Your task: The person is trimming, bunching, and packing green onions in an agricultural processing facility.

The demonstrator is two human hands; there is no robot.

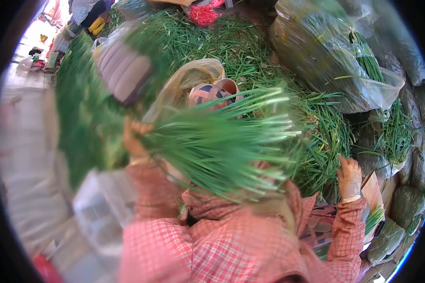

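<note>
Green stalks [226,137], slender and smooth, fan out in one loose bunch above the person's lap, their pale, blunt ends pointing right and blurred in places. At the leafy end, the left hand [136,137] has its fingers clenched around the bunch, though blur hides the exact grip. Well apart, the right hand [349,177] is raised beside the heap, its fingers released and loosely parted. Pink checked cloth [212,240] covers the lap in soft folds. Beyond the bunch, a heap of greens [212,52] lies tangled and grassy, near a crinkled, glossy plastic bag [307,61], bulging and translucent, and a stringy red tangle [204,15].
</note>
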